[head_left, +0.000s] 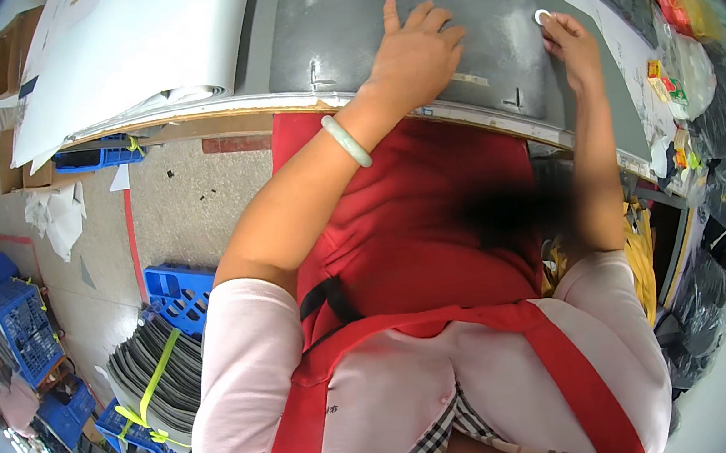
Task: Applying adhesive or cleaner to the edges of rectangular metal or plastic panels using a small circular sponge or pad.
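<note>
A dark grey flat panel (336, 24) lies on the workbench, with whitish smudges and small angular marks near its corners. My left hand (418, 50) rests over the panel with its fingers spread, and it holds nothing. At the panel's right end, my right hand (575, 47) pinches a small white round piece (543, 17) between thumb and fingers. The exact kind of that piece is too small to tell. Close to my left hand, a short pale strip (470, 79) sits near the panel's front edge.
A large white sheet (137, 45) with a curled edge covers the bench's left part. Plastic bags (687, 74) and small packages crowd the right side. On the floor at left are blue crates (17, 318) and a stack of dark curved sheets (158, 373) tied with a yellow-green strap.
</note>
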Demonstrator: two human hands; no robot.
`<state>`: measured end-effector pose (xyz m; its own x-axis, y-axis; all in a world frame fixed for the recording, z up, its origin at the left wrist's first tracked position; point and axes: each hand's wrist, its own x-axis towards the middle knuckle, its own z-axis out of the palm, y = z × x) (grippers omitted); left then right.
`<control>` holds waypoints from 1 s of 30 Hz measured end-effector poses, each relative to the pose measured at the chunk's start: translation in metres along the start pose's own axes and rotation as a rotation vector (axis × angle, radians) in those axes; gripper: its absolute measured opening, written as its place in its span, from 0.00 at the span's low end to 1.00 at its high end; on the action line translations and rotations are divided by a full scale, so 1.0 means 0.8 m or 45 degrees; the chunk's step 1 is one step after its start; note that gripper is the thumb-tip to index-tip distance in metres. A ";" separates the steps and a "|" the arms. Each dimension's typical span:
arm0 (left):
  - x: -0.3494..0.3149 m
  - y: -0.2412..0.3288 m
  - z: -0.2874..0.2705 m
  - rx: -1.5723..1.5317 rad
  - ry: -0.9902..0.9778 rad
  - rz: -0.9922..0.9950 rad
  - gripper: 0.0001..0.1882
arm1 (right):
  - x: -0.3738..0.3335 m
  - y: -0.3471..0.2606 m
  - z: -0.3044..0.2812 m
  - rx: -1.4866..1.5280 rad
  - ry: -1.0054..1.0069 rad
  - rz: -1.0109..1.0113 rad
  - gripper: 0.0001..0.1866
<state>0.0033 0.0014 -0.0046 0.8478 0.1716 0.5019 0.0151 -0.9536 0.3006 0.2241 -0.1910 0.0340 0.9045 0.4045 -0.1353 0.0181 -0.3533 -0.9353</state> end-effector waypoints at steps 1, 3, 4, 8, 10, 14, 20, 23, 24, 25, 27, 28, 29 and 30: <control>0.000 0.001 -0.001 -0.034 0.042 -0.013 0.15 | 0.002 -0.006 -0.004 0.046 -0.102 0.116 0.12; 0.000 -0.002 -0.007 -0.115 0.086 0.060 0.15 | -0.020 -0.011 0.020 0.011 -0.253 0.033 0.12; 0.003 0.000 -0.013 -0.218 0.141 0.139 0.15 | -0.034 -0.015 0.027 -0.040 -0.386 -0.055 0.11; -0.057 0.100 -0.043 -0.499 0.138 0.504 0.14 | -0.068 -0.029 -0.002 0.006 -0.393 -0.301 0.09; -0.105 0.125 -0.029 -0.796 0.017 0.560 0.15 | -0.098 -0.066 -0.023 -0.012 -0.406 -0.554 0.09; -0.097 0.109 -0.036 -0.517 -0.089 0.389 0.16 | -0.110 -0.107 -0.016 0.017 -0.295 -0.874 0.08; -0.038 0.054 -0.084 -0.101 -0.784 -0.271 0.15 | -0.046 -0.060 -0.039 0.407 -0.146 -0.676 0.10; -0.036 0.007 -0.087 -0.429 -0.332 -0.047 0.17 | -0.022 -0.023 -0.031 0.670 -0.135 -0.458 0.08; -0.032 -0.001 -0.089 -0.433 -0.337 -0.046 0.17 | -0.024 -0.020 -0.025 0.819 -0.201 -0.347 0.08; -0.029 -0.008 -0.091 -0.488 -0.376 -0.053 0.17 | -0.031 -0.019 -0.018 0.859 -0.255 -0.307 0.09; -0.021 -0.012 -0.097 -0.578 -0.511 -0.104 0.18 | -0.032 -0.006 -0.016 0.908 -0.224 -0.284 0.09; -0.021 -0.015 -0.096 -0.585 -0.518 -0.099 0.18 | -0.032 0.001 -0.016 0.957 -0.196 -0.265 0.10; -0.019 -0.019 -0.095 -0.620 -0.539 -0.092 0.18 | -0.032 0.007 -0.015 0.955 -0.186 -0.261 0.10; -0.019 -0.021 -0.095 -0.652 -0.559 -0.087 0.18 | -0.031 0.012 -0.014 0.942 -0.142 -0.231 0.10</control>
<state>-0.0500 0.0337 0.0444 0.9922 0.0079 0.1246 -0.0850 -0.6885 0.7203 0.2062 -0.2137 0.0321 0.8656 0.4987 0.0457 -0.1632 0.3670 -0.9158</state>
